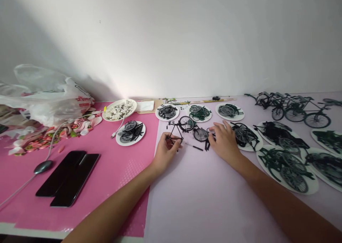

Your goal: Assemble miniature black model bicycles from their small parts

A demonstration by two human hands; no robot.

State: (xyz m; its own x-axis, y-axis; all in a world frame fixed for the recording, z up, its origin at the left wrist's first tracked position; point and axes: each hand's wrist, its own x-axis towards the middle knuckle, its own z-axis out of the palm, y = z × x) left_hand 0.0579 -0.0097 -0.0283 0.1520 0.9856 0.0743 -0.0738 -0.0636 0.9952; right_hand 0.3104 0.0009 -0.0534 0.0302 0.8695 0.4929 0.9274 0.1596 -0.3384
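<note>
My left hand point(166, 152) is closed around the black frame of a miniature bicycle point(176, 134), which has one spoked wheel point(186, 123) attached. On the table just right of it lies a small loose wheel point(201, 134). My right hand point(223, 139) is beside that wheel, its fingers apart and its fingertips at some small black parts point(207, 145); whether it grips one I cannot make out, but nothing shows lifted. A thin screwdriver point(196, 147) with a black handle lies between my hands.
White plates of bicycle parts stand at the back point(167, 118) and right point(287, 186). Several assembled miniature bicycles point(299, 111) stand back right. On the left are two dark phones point(77, 179), a cable with a mouse-like piece point(44, 167), petals point(48, 138) and a plastic bag point(50, 97).
</note>
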